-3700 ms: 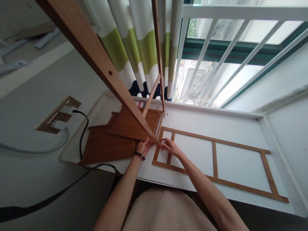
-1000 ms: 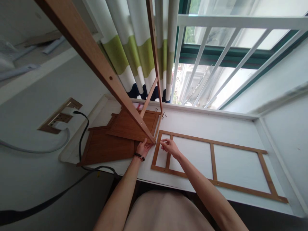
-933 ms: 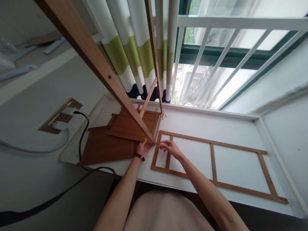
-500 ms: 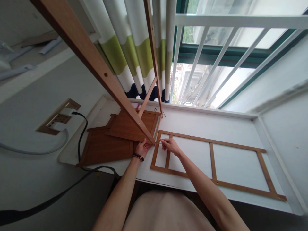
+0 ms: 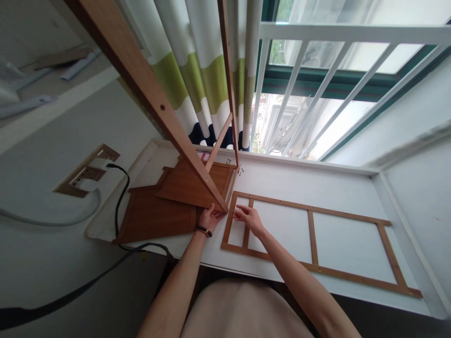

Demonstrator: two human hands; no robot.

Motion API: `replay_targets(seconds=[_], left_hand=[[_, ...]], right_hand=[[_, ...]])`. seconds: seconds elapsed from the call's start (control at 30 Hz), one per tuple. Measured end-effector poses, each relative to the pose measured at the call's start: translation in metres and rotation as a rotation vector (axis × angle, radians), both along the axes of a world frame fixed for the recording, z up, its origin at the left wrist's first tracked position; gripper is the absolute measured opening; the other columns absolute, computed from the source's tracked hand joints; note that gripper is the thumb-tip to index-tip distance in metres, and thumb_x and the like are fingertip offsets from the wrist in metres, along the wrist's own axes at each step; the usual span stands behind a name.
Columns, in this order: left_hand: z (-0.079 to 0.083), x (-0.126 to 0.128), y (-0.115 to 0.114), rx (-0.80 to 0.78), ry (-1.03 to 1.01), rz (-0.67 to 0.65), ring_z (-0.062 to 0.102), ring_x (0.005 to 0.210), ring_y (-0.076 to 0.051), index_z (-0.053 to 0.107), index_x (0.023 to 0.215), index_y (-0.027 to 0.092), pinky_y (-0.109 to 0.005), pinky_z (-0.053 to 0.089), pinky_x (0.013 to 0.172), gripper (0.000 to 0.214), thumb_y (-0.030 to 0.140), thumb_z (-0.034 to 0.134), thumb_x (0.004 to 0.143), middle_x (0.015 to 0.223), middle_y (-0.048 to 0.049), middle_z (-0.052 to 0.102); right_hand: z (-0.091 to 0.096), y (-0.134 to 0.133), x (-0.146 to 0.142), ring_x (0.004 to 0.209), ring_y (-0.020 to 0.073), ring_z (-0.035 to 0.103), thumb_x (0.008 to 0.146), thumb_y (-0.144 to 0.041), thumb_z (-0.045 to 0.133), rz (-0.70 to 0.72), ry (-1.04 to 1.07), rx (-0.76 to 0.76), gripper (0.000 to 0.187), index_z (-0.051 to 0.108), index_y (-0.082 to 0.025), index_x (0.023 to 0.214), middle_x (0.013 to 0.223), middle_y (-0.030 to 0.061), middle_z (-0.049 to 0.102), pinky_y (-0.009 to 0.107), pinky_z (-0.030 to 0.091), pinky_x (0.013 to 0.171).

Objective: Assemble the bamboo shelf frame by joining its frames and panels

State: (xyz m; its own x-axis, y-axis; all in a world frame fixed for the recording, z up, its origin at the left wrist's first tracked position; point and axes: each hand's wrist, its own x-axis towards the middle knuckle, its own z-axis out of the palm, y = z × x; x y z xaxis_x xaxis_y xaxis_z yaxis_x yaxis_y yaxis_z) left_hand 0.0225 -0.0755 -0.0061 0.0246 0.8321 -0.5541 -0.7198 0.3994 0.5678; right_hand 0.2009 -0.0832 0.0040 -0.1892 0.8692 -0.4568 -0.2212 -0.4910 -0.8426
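Note:
An upright wooden frame (image 5: 183, 141) rises from the white sill toward the camera. My left hand (image 5: 210, 218), with a dark band at the wrist, grips its lower corner. My right hand (image 5: 247, 216) is pinched on a small tool or screw I cannot make out, right beside that corner. It rests over the left end of a flat wooden frame (image 5: 312, 225) lying on the sill.
Two brown wooden panels (image 5: 158, 211) lie stacked at the left of the white sill (image 5: 317, 180). Several small screws (image 5: 240, 171) lie near the curtain (image 5: 197, 84). A black cable (image 5: 121, 197) runs from a wall socket (image 5: 86, 171). White window bars stand behind.
The upright frame has tilted slightly. My right hand stays at the corner joint, shifting a little; my left hand keeps its grip.

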Motion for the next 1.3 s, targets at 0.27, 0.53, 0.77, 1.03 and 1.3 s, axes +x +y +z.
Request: replay_targets(seconds=[0.27,0.53,0.77,1.03,1.3], left_hand=[[0.001,0.0,0.001,-0.023,-0.002,0.018,0.066,0.077,-0.024,0.058,0.082,0.013,-0.049,0.048,0.081,0.015,0.022,0.064,0.071,0.073,-0.0078,0.068],[0.002,0.001,0.0,0.006,0.025,0.007,0.065,0.072,-0.023,0.059,0.079,0.012,-0.048,0.049,0.08,0.015,0.024,0.064,0.072,0.073,-0.009,0.068],[-0.001,0.0,0.0,0.014,0.03,0.006,0.065,0.075,-0.023,0.06,0.079,0.013,-0.048,0.048,0.08,0.016,0.025,0.065,0.071,0.075,-0.0086,0.068],[0.004,-0.001,-0.002,0.025,-0.025,-0.072,0.065,0.083,-0.025,0.059,0.085,0.012,-0.047,0.048,0.081,0.019,0.027,0.063,0.073,0.079,-0.01,0.068],[0.012,-0.003,-0.003,0.02,-0.068,-0.127,0.063,0.09,-0.028,0.058,0.088,0.014,-0.05,0.046,0.083,0.019,0.027,0.061,0.075,0.098,-0.0137,0.066]], right_hand=[[-0.007,0.002,0.004,0.056,0.0119,0.059,0.079,-0.039,0.05,0.16,-0.391,0.353,0.041,0.058,-0.016,0.111,0.069,0.0028,0.065,0.028,0.052,0.059],[-0.003,0.009,0.016,0.067,0.0135,0.059,0.079,-0.033,0.052,0.403,-0.552,0.597,0.038,0.057,-0.018,0.115,0.083,0.0046,0.065,0.029,0.048,0.071],[0.011,0.013,0.018,0.081,0.0184,0.058,0.085,-0.031,0.044,0.538,-0.728,0.689,0.034,0.056,-0.022,0.116,0.092,0.0087,0.064,0.03,0.042,0.078],[0.013,0.009,0.008,0.043,0.0084,0.046,0.085,-0.048,0.037,0.494,-0.343,0.315,0.044,0.063,-0.015,0.074,0.052,-0.0004,0.055,0.022,0.039,0.051],[0.013,0.014,-0.004,0.033,0.0051,0.03,0.085,-0.046,0.034,0.5,-0.095,-0.18,0.04,0.055,-0.014,0.072,0.043,-0.0056,0.039,0.019,0.022,0.035]])
